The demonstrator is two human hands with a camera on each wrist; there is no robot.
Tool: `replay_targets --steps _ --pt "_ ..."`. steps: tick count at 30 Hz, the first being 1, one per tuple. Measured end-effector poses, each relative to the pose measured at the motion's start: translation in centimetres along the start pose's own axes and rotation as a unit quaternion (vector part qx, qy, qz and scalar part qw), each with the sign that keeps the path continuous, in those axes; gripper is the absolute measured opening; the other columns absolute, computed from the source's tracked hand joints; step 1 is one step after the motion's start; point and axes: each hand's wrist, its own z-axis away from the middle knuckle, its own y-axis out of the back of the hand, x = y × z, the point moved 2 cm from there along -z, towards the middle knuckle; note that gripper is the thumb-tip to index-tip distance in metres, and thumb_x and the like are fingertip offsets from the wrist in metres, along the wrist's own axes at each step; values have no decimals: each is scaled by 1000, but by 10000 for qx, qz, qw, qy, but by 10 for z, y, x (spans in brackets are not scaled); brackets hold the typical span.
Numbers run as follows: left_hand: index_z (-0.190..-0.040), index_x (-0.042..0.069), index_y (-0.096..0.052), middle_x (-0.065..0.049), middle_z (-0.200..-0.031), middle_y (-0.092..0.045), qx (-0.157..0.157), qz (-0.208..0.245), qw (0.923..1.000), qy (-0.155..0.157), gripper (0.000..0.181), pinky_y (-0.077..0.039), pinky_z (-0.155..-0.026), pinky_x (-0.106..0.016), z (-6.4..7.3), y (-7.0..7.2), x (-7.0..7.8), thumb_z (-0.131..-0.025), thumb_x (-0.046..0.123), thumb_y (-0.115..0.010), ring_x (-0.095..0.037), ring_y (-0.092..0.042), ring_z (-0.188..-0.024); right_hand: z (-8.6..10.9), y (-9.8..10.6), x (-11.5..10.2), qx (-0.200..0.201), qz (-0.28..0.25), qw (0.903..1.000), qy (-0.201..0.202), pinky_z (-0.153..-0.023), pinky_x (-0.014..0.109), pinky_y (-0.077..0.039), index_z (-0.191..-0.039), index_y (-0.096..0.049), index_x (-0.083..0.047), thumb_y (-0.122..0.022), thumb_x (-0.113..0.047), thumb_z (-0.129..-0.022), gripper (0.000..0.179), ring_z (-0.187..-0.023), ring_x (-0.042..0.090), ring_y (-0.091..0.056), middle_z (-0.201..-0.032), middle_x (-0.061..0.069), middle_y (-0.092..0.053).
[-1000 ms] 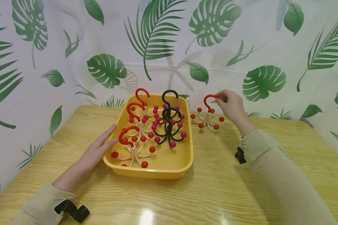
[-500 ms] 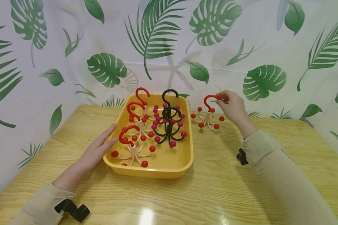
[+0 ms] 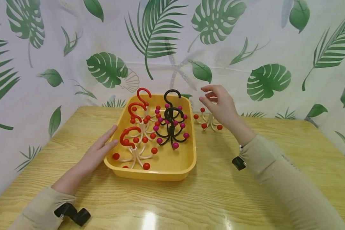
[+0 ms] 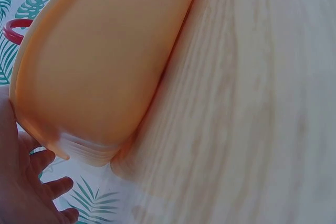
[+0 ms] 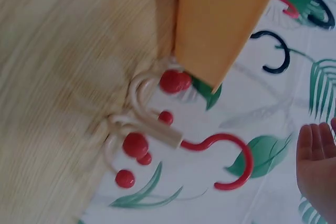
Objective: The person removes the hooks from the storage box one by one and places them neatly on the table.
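Observation:
My left hand (image 3: 99,153) rests at the left rim of a yellow plastic tray (image 3: 152,176), its fingers straight. In the left wrist view, that hand (image 4: 21,177) touches the tray's rim with fingers spread. To the right of the tray stands a cream multi-arm hanger (image 5: 163,131), with red ball tips and a red hook (image 5: 249,161), upright on the table. My right hand (image 3: 222,107) hovers in front of and above it, thumb and fingers apart, holding nothing; it hides the hanger's hook in the head view. The right wrist view shows the hook free of the hand (image 5: 317,166).
Inside the tray, three cream-and-red hangers (image 3: 135,154) stand in a column at left. Two black hangers (image 3: 171,131) with magenta ball tips stand at right. A leaf-printed cloth (image 3: 161,73) hangs behind the wooden table (image 3: 118,201).
My right hand has let go of the red hook and moved up and left, fingers parting. The hanger stays standing beside the tray. My left hand keeps its place.

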Motion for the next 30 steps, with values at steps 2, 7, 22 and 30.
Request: replay_targets --steps 2,7,22,30 --pt "-155 18 -18 -8 -159 -12 3 -5 10000 -14 64 -10 -112 -58 0 0 0 -101 39 -45 -31 -7 -144 2 -7 -9 -293 -102 9995 68 -91 43 -49 -124 -57 -1 -64 -15 -93 35 -103 27 -56 -121 15 -54" --pt "-155 17 -17 -8 -159 -12 -12 -15 10000 22 65 -10 -112 -58 0 0 0 -100 40 -45 -32 -8 -144 7 -25 -22 -892 -375 9952 115 -88 37 -51 -125 -58 -2 -68 -14 -90 38 -102 23 -58 -120 12 -57" --pt "-155 19 -17 -7 -159 -12 -20 -53 9999 103 66 -11 -111 -60 0 1 1 -100 42 -45 -33 -8 -144 11 -47 -35 -1078 -38 9931 451 -81 33 -53 -112 -67 -3 -67 -7 -89 23 -93 19 -59 -106 7 -65" --pt "-155 19 -17 -7 -159 -11 -26 -87 9999 75 65 -10 -111 -59 0 1 0 -100 41 -44 -33 -7 -144 8 -51 -37 -1097 40 9936 249 -83 32 -53 -113 -68 -4 -66 -8 -90 23 -93 19 -62 -106 7 -66"
